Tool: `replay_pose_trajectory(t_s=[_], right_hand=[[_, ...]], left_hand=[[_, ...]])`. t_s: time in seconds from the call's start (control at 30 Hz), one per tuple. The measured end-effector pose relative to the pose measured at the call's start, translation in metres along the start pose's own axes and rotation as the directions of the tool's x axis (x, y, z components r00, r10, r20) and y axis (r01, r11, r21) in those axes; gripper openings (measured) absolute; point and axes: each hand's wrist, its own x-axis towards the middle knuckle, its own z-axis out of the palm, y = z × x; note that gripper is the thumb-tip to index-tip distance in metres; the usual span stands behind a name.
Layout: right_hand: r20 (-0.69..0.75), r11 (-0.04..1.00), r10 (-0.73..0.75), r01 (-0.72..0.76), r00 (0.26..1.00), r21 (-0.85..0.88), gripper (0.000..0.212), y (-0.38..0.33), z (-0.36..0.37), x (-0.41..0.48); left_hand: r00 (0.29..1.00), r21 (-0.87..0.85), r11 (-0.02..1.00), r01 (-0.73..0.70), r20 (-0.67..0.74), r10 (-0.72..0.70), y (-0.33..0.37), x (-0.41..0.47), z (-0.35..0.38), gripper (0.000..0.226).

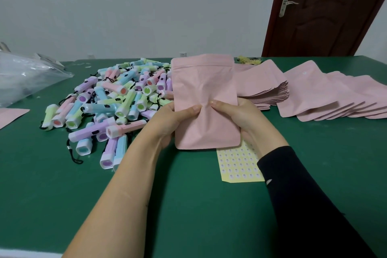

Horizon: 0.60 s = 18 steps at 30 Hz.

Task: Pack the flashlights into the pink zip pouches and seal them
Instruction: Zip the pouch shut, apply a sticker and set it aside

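While both hands grip it, pink pouch (205,100) upright between left hand (169,123), right hand (245,117), flashlights (113,100) left.

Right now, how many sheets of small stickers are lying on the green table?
1. The yellow sticker sheet lies on the green table, under the pink pouch that the left hand and right hand hold. Others may be hidden under the pouch stacks.

My left hand (167,123): forearm bare, raised off the table, fingers curled behind, thumb pressed flat across the front toward centre. My right hand (240,115): forearm in a dark sleeve, same pose mirrored, thumb pointing inward. Thumb tips close together, not touching. Both hands gripping firmly, wrists level.
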Motion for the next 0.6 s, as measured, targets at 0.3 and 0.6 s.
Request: replay_pose_trajectory(t_s=[0.3,0.6], right_hand=[[0.025,1.0,0.018,-0.018,1.0,-0.012,0.031,0.0026,0.0045,-0.0002],[0.046,1.0,0.011,-0.012,0.999,0.016,0.032,0.0003,0.0076,-0.0021]], left_hand=[[1.0,0.035,0.999,-0.017,-0.023,0.018,0.0004,0.0002,-0.0002,0.056],[0.999,-0.028,0.999,0.02,-0.044,-0.021,0.0047,-0.0054,0.0045,0.052]])
